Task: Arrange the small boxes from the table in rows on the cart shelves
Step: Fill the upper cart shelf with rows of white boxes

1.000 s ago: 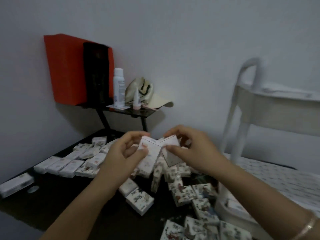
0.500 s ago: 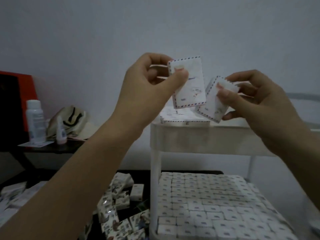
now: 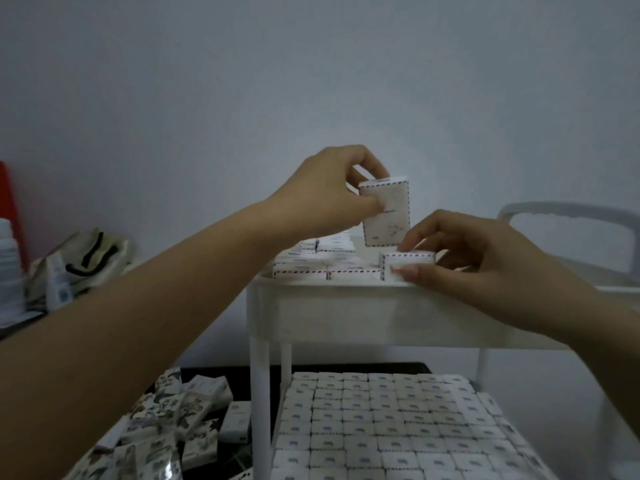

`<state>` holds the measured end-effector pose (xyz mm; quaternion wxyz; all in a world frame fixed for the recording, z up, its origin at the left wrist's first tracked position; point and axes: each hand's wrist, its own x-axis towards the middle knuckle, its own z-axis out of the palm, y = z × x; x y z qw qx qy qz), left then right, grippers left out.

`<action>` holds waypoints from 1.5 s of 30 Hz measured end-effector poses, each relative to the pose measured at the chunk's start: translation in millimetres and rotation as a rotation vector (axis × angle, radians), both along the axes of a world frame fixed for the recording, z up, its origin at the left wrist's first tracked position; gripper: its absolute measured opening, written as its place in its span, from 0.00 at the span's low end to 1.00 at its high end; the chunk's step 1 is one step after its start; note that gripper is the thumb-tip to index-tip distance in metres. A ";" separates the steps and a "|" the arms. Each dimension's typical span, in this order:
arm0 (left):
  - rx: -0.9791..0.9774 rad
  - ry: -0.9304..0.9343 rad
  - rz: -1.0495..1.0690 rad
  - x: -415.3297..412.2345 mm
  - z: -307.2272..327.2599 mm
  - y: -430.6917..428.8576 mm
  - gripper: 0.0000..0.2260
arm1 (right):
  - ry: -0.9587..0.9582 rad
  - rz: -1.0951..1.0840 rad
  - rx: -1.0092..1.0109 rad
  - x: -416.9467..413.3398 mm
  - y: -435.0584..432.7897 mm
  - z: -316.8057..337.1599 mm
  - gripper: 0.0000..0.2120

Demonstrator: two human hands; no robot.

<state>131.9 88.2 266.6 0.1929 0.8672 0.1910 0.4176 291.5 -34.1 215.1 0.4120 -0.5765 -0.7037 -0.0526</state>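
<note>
cart (image 3: pixel 259 393) — lower-shelf boxes (image 3: pixel 381 427) packed in rows; top shelf (image 3: pixel 363 313) part-filled | left hand (image 3: pixel 325 199) pinches upright box (image 3: pixel 386 220) above it; right hand (image 3: pixel 485 268) pinches flat box (image 3: pixel 408 263) at row's end | loose boxes (image 3: pixel 180 420) beside cart — unshelved

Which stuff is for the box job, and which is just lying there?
For the job: left hand, upright box, right hand, flat box, cart, loose boxes on the table.
Lying about: cap, white bottle, small tube.

Red panel (image 3: pixel 8 216) at left, white bottle (image 3: pixel 8 268), striped cap (image 3: pixel 86 258) — small tube (image 3: pixel 59 285) beside it, grey wall (image 3: pixel 311 81)
</note>
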 end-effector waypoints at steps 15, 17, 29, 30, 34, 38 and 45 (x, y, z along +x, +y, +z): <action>-0.001 0.043 -0.087 2.6 -14.4 5.6 0.10 | -0.005 -0.106 0.134 1.4 0.8 -4.3 0.19; -0.001 0.126 -0.136 1.7 -13.4 4.1 0.10 | -0.019 -0.117 0.157 1.3 1.0 -5.8 0.18; 0.098 0.430 -0.094 -2.1 -19.5 1.3 0.10 | 0.001 -0.128 0.264 -5.8 3.4 -9.7 0.15; 0.137 0.434 -0.068 -5.2 -18.7 -0.8 0.11 | 0.002 -0.128 0.295 -7.1 4.1 -10.2 0.13; 0.289 0.255 0.008 -32.6 -21.7 -16.7 0.11 | -0.048 -0.068 0.434 -32.0 4.0 -15.0 0.09; 0.377 -0.005 0.042 -96.0 -44.4 -41.6 0.12 | 0.069 0.231 0.445 -90.7 -0.1 -36.8 0.07; -0.054 -0.160 0.355 -225.4 -189.1 -6.0 0.11 | -0.042 0.475 0.034 -187.0 44.9 -111.5 0.06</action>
